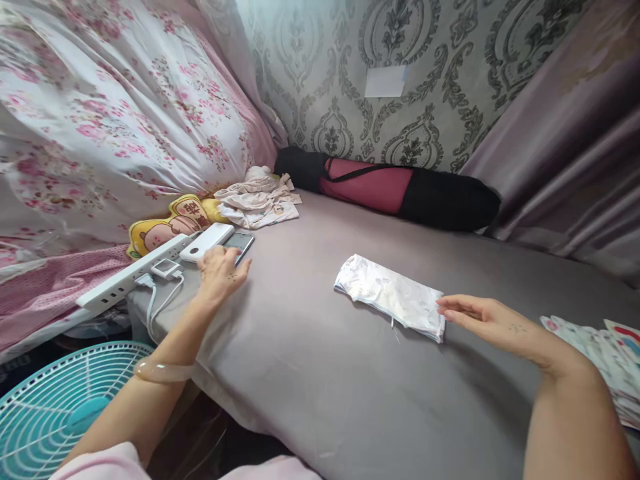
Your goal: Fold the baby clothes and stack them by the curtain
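So, 2 hands (223,275) (493,321) nr 1 phone (245,244), 1 cloth (393,297).

Between my left hand (221,275) and the folded cloth (391,297), an open lane runs from the near edge of the bed (305,373) to the long bag (367,181) barring its far edge, a power strip (129,279) blocking the left.

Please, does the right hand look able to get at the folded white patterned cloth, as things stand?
Probably yes: the open, bare right hand is at the right end of the folded white patterned cloth, with nothing lying on it or between them.
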A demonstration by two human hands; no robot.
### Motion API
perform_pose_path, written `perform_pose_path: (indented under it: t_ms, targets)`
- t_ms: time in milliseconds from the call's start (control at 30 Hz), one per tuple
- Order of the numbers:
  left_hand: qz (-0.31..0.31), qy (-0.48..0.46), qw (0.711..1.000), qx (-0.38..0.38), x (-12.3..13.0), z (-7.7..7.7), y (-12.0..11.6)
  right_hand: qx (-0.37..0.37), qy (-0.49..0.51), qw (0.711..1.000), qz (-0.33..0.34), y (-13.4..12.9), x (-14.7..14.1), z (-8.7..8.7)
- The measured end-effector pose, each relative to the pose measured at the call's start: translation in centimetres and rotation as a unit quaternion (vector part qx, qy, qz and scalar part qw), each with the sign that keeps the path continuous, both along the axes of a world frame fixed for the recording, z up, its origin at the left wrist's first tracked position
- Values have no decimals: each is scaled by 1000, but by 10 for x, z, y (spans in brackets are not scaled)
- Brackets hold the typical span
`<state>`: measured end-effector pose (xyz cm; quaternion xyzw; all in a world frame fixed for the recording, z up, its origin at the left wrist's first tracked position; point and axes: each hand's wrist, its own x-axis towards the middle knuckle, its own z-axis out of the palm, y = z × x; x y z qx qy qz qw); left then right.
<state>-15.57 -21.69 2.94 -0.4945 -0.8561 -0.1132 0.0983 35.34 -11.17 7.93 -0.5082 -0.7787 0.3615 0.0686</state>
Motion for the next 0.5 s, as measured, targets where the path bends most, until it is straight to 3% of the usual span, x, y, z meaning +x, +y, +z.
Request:
perform_pose_path:
  t_ms: [167,233,333,500]
  targets:
    - [-239,-37,970,20,72,9,22,34,10,999,-40,-3,-7,6]
    - [-301,-60,951,22,97,7,31,56,11,998,-41,-7,-11,8]
    - [-350,-94,932,15,121,6,42,80,9,996,-32,-13,-15,6]
    - [-404,-135,905,-4,151,6,59,156,-20,983,-95,-20,-30,-12]
